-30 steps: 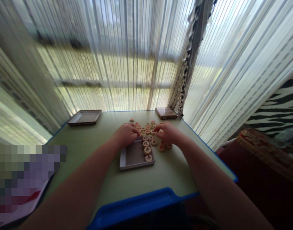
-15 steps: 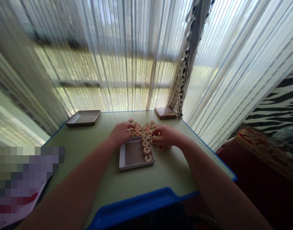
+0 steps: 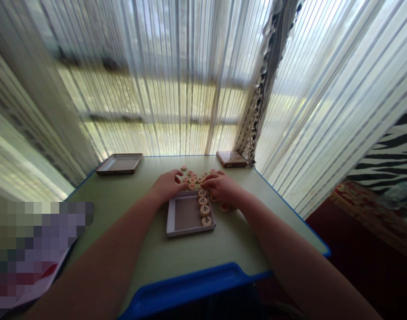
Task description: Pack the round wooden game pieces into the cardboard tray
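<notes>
Round wooden Chinese chess pieces (image 3: 192,186) with red or black characters lie in a loose group on the table. A shallow white-rimmed box (image 3: 170,218) stands in front of them, with a column of black-character pieces (image 3: 205,210) along its right side. My left hand (image 3: 167,184) is at the group's left edge, above the box's far left corner, its thumb and fingers apart and nothing seen between them. My right hand (image 3: 221,187) reaches over the right part of the group, fingers bent together at a piece; the hand partly hides what it grips.
A green table (image 3: 150,253) with a blue edge carries everything. An open box lid (image 3: 120,164) lies at the back left, and a flat brown box (image 3: 232,158) at the back right. Sheer curtains (image 3: 177,89) hang behind. A pixelated area covers the lower left.
My right hand has moved left and forward over the pieces, and its fingers have closed together. My left hand has stayed near the same spot, its fingers a little wider apart.
</notes>
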Available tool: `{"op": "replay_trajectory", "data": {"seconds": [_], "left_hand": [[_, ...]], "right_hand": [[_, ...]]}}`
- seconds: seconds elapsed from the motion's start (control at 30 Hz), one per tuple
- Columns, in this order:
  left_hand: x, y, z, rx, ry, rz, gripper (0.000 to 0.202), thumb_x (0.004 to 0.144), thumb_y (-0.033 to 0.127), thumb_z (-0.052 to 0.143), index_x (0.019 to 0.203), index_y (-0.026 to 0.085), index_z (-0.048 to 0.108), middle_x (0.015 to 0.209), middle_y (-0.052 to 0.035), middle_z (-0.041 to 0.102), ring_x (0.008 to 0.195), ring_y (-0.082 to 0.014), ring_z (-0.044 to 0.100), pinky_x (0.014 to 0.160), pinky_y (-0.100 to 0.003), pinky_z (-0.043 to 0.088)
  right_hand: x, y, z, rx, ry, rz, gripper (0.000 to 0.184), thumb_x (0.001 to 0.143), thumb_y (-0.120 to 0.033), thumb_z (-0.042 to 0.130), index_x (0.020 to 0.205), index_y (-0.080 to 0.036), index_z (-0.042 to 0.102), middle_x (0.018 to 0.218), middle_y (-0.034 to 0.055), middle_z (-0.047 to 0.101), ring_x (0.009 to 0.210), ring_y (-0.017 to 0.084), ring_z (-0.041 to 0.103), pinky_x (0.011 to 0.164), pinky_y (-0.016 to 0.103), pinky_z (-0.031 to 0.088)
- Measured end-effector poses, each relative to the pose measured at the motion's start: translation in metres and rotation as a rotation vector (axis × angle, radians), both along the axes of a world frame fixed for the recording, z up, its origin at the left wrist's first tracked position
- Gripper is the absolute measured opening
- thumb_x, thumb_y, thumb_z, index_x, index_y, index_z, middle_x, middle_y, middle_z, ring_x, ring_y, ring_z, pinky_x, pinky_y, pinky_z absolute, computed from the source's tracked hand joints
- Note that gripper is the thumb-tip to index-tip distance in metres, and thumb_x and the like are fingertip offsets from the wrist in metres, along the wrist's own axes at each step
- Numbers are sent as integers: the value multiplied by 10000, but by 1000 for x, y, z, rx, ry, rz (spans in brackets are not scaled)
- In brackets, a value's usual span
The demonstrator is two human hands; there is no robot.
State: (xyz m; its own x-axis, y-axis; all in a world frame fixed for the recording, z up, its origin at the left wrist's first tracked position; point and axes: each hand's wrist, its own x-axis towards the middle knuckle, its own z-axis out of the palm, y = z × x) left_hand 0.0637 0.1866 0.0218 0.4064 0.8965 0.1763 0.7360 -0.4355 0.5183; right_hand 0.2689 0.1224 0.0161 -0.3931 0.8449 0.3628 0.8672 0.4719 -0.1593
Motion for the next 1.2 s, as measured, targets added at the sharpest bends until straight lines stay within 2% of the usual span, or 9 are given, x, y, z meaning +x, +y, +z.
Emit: {"op": "replay_trajectory", "data": {"seconds": [0.1, 0.17, 0.27, 0.4, 0.57, 0.8, 0.97, 1.07, 1.2], "left_hand": [[1, -1, 1, -70, 44, -76, 433, 622, 471, 597, 937, 180, 656, 817, -45, 665, 717, -191, 604, 638, -266, 428], [0, -1, 2, -94, 30, -93, 436, 628, 465, 591, 955, 184, 658, 831, -43, 666, 726, -188, 602, 641, -263, 427], [-1, 0, 2, -111, 6, -93, 451, 620, 463, 592, 958, 173, 659, 838, -45, 671, 737, -188, 601, 644, -260, 430], [-2, 2, 1, -94, 22, -86, 395, 600, 469, 601, 838, 163, 676, 801, -54, 677, 737, -197, 600, 623, -259, 431], [-2, 3, -2, -19, 66, -30, 351, 604, 477, 583, 752, 166, 653, 751, -54, 668, 689, -196, 594, 576, -259, 417], [0, 3, -2, 17, 125, -8, 373, 626, 497, 556, 776, 168, 648, 780, -62, 668, 716, -195, 601, 570, -247, 406], [-1, 0, 4, -32, 146, -34, 407, 638, 497, 550, 829, 159, 674, 816, -75, 677, 759, -217, 607, 612, -265, 416], [-1, 0, 4, -45, 111, -49, 366, 637, 450, 569, 821, 152, 675, 818, -72, 679, 758, -210, 609, 631, -265, 424], [-4, 3, 1, 4, 24, -1, 327, 593, 415, 623, 788, 154, 647, 770, -54, 669, 710, -192, 606, 594, -253, 426]], "right_hand": [[3, -3, 3, -4, -14, -37, 200, 783, -225, 516, 865, -223, 698, 950, 29, 650, 937, 185, 514, 882, 318, 372], [5, -5, 5, -11, -10, -59, 188, 779, -229, 523, 846, -219, 698, 923, 35, 647, 929, 184, 519, 880, 313, 372], [7, -6, 4, 2, 16, -93, 193, 785, -245, 523, 875, -211, 690, 937, 47, 639, 925, 177, 527, 876, 302, 370], [7, -4, 1, -4, 27, -87, 227, 778, -269, 531, 948, -226, 675, 972, 43, 640, 940, 174, 527, 886, 300, 356], [3, -4, -1, -16, 45, -101, 197, 757, -231, 543, 885, -220, 692, 949, 38, 645, 931, 174, 521, 872, 295, 352], [11, -6, 6, 68, 91, -191, 228, 777, -173, 495, 897, -205, 686, 931, 53, 642, 878, 180, 510, 808, 294, 383], [19, -7, 13, 145, 147, -241, 223, 763, -129, 490, 840, -182, 693, 859, 54, 651, 817, 167, 522, 798, 284, 378], [20, -8, 14, 187, 178, -244, 205, 762, -132, 500, 825, -175, 691, 842, 51, 649, 822, 169, 520, 803, 286, 374], [14, -10, 14, 196, 207, -209, 195, 773, -149, 502, 849, -173, 680, 840, 56, 636, 827, 168, 516, 794, 289, 382]]}}
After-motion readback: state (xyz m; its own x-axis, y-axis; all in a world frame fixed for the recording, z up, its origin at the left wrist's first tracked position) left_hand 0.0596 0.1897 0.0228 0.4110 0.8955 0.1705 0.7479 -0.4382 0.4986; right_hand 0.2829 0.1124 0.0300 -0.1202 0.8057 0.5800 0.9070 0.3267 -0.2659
